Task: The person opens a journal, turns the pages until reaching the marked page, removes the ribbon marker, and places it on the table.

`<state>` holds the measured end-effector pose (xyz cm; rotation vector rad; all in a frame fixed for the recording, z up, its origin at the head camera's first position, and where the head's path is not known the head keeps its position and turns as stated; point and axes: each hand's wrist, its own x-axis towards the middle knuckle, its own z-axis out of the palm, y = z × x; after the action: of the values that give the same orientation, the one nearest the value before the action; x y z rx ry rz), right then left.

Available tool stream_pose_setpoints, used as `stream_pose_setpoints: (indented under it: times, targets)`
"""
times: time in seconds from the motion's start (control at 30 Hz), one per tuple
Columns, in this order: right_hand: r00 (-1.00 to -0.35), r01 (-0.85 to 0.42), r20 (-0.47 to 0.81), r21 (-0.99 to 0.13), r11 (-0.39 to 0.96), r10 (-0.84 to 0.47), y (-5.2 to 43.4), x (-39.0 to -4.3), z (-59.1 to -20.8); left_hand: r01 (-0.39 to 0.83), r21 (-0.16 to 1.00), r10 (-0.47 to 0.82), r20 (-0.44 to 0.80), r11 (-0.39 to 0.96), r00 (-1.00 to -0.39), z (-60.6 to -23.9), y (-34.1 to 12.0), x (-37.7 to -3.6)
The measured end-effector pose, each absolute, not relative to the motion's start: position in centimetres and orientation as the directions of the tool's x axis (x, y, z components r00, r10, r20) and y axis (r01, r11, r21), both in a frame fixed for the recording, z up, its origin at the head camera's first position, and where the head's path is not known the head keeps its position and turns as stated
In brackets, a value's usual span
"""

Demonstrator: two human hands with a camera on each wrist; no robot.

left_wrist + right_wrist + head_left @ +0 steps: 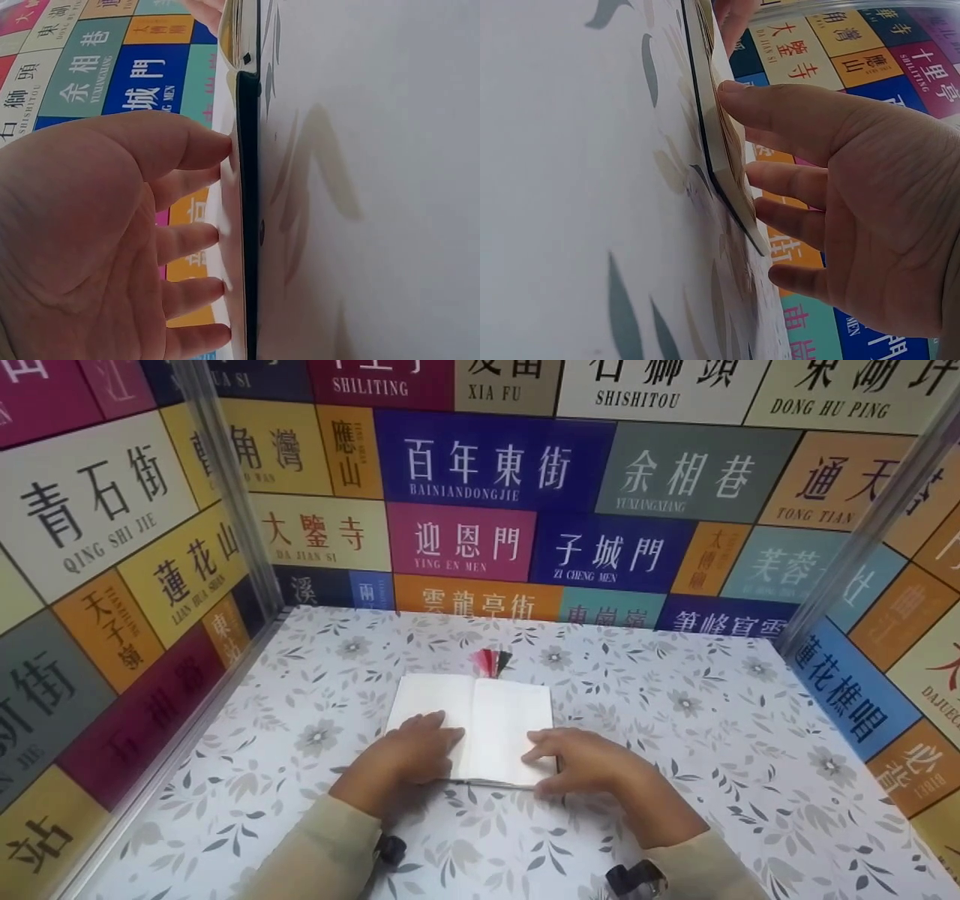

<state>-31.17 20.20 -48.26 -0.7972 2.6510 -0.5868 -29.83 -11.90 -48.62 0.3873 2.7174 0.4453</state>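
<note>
Your small white-paged notebook with a thin dark cover (480, 727) lies open and flat near the middle of the tabletop (675, 780), which wears a pale cloth printed with grey leaves and flowers. The notebook sits a little closer to the near edge than to the far one. A tuft of red and dark ribbon bookmarks (491, 661) pokes out from the top of its spine toward the far edge.

Your left hand (409, 754) rests on the lower part of the left page, fingers (191, 240) straight and slightly spread, their tips pressing onto the paper. Judging from this, they keep that half from springing back up. Your right hand (581, 761) lies on the lower right corner of the right page; its fingers (787, 184) are also stretched and loosely fanned over the page, while the thumb meets the stacked page edges at the near side. Neither hand curls round anything; both simply press flat.

The right wrist view shows the page block sitting a touch thick above the dark cover, which likely explains the downward pressure.

Walls of colourful tiled place-name signs (457, 457) enclose the tabletop on the left, far and right sides
</note>
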Motion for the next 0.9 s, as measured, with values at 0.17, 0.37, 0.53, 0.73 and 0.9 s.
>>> stream_pose_setpoints:
  times: [0.17, 0.37, 0.53, 0.73, 0.9]
  targets:
    - [-0.789, -0.454, -0.160, -0.500, 0.738, -0.594, 20.3, -31.3, -48.1, 0.163, 0.387, 0.298, -0.317, 0.907, -0.900, -48.7, -11.8, -29.7]
    - [-0.821, -0.436, -0.097, -0.528, 0.729, -0.562, 20.0, -31.5, -48.1, 0.145, 0.395, 0.282, -0.317, 0.907, -0.905, -48.7, -11.6, -29.7]
    - [-0.850, -0.406, -0.094, -0.510, 0.758, -0.518, 19.6, -31.4, -48.1, 0.150, 0.381, 0.280, -0.313, 0.912, -0.908, -48.5, -11.5, -29.7]
    - [-0.844, -0.444, -0.057, -0.481, 0.756, -0.533, 19.4, -31.5, -48.0, 0.196, 0.340, 0.302, -0.294, 0.920, -0.907, -48.5, -11.3, -29.8]
    - [-0.847, -0.467, 0.018, -0.502, 0.728, -0.531, 19.3, -31.6, -47.9, 0.217, 0.330, 0.316, -0.287, 0.919, -0.904, -48.4, -11.0, -30.0]
